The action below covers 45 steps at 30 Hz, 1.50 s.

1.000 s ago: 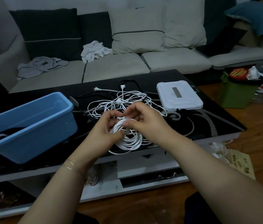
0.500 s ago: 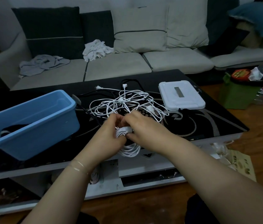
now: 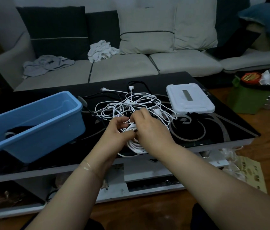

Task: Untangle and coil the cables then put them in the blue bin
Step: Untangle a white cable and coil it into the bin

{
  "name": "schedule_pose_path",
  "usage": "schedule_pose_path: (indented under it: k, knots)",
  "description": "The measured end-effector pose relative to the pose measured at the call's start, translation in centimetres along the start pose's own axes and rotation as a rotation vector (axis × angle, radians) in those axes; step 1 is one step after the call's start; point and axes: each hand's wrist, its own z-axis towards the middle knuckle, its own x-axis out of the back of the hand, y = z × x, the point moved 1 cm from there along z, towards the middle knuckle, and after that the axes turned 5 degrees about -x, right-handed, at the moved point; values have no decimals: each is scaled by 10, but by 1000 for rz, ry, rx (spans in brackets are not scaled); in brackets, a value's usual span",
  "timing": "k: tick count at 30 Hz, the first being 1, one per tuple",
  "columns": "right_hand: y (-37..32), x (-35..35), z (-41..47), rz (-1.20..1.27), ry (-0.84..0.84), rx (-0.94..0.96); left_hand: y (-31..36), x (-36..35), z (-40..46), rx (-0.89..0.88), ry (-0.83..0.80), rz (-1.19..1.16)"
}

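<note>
A coiled white cable (image 3: 136, 146) hangs between my hands over the black table's front edge. My left hand (image 3: 116, 131) grips the top of the coil from the left. My right hand (image 3: 149, 128) pinches the cable's loose end against the coil from the right. Behind my hands a tangle of white cables (image 3: 131, 103) with several plugs lies on the table, mixed with a black cable (image 3: 136, 83). The blue bin (image 3: 36, 123) stands at the left, with a dark coiled cable (image 3: 19, 130) in its bottom.
A white lid (image 3: 189, 100) lies on the black glass table (image 3: 214, 130) at the right. A sofa with cushions and crumpled cloths runs behind the table. A green box and bottles stand on the floor at the far right.
Both hands have drawn closer together on the coil's top. The coil's loops now hang lower and more bunched beneath my hands. My right fingers have shifted the loose end around the bundle.
</note>
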Motion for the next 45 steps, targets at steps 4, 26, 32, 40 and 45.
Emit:
schedule_pose_path:
  k: [4,26,32,40,45]
  knots:
    - [3,-4,3,-72,27,-32,-1,1,2,139,-2,-188]
    - [2,-14,14,-296,-67,55,3,35,-3,-236,-87,862]
    - [6,-18,16,114,-137,-83,2,43,-1,-308,40,809]
    - [18,-3,13,472,-91,-113,35,107,21,-450,523,748]
    - [17,-5,11,418,-269,-72,59,182,53,-297,659,712]
